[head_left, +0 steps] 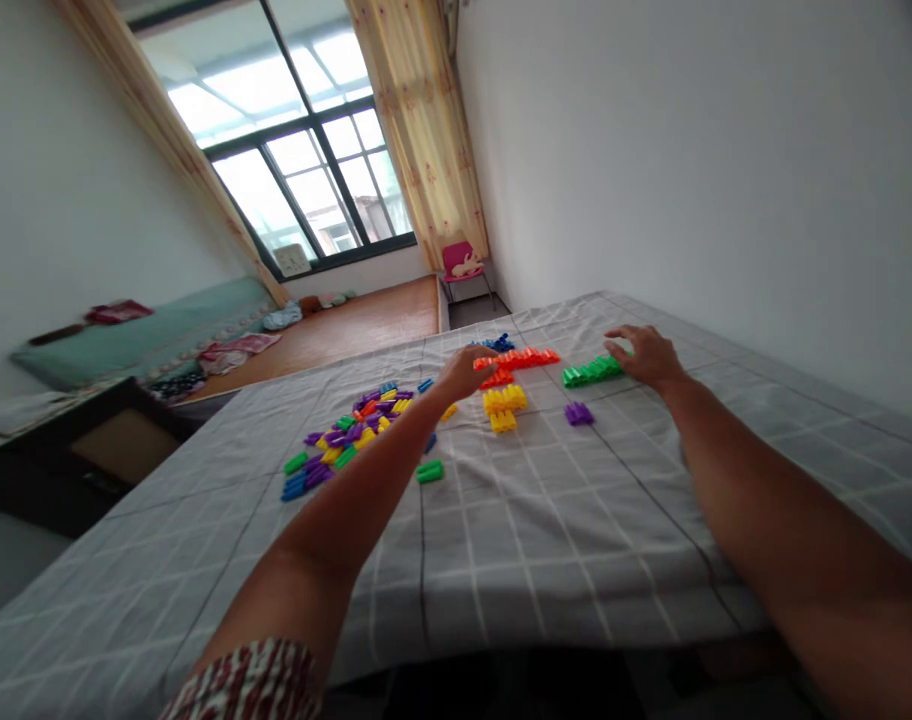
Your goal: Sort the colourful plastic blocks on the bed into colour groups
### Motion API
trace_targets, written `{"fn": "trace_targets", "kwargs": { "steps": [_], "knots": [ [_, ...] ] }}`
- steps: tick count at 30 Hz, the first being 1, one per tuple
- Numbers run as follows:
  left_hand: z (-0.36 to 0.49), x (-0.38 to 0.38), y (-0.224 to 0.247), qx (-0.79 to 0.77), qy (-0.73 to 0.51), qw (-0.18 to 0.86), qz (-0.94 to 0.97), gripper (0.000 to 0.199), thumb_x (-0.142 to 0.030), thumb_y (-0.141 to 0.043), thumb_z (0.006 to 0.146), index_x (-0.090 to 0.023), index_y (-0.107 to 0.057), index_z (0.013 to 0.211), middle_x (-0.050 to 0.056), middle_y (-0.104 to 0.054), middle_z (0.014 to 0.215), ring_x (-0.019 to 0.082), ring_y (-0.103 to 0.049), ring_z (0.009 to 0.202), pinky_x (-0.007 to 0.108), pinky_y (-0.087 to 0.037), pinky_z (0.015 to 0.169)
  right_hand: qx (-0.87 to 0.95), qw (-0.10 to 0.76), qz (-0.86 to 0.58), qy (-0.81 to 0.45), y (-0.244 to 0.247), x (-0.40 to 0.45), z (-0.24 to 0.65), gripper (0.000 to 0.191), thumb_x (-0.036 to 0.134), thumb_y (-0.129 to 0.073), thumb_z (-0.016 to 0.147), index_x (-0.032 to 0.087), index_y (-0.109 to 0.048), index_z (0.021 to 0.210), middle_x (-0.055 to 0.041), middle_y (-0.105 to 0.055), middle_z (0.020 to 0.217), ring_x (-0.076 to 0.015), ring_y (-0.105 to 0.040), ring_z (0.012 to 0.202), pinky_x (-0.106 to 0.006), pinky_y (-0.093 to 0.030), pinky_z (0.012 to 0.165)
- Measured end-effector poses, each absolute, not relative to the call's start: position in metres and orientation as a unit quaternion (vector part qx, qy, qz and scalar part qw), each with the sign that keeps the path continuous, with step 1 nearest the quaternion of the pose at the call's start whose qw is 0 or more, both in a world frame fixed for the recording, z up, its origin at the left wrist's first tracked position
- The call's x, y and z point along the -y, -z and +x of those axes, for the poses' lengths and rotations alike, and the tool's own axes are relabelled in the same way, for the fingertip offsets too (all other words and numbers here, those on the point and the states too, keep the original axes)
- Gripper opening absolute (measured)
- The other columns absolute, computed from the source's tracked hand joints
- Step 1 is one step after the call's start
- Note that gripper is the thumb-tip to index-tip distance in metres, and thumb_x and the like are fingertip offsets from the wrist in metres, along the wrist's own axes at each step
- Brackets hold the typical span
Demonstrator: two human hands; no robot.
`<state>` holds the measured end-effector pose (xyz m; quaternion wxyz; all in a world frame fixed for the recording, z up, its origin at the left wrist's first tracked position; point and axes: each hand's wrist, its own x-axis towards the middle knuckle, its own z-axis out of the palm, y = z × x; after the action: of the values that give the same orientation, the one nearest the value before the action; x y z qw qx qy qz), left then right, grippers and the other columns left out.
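My left hand (466,371) reaches over the bed beside a row of red-orange plastic pieces (527,358). Its fingers are stretched out at the row's left end; whether they touch it I cannot tell. At the right end of a green row (592,371) is my right hand (649,355), open, thumb and fingers apart. The pieces look like small ribbed clips lying side by side. Nearer to me are a yellow group (504,405) and a small purple group (578,413). Dark blue pieces (501,343) lie behind the red ones, partly hidden.
A mixed heap of coloured pieces (358,430) lies to the left, partly behind my left forearm. Two green pieces (430,471) lie near it. All rest on a grey checked cloth (501,540). A wall (696,170) stands on the right; a pink chair (460,262) is beyond.
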<state>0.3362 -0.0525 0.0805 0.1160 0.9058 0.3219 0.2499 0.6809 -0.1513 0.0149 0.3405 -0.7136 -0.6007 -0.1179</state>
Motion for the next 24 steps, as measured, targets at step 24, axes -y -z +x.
{"fn": "trace_targets", "kwargs": {
  "steps": [24],
  "knots": [
    [0.134,0.087,-0.050,-0.493,-0.123,0.040,0.860,0.029,-0.034,-0.062,0.078,-0.026,-0.072,0.104,0.007,-0.066,0.117,0.028,-0.052,0.117,0.038,-0.041,0.098,0.819,0.132,-0.557,0.036,-0.056,0.120,0.390,0.032,0.035,-0.054,0.093,0.018,-0.057,0.121,-0.0093,-0.057,0.124,-0.0200,-0.059,0.103,-0.041,-0.052,0.087]
  ]
}}
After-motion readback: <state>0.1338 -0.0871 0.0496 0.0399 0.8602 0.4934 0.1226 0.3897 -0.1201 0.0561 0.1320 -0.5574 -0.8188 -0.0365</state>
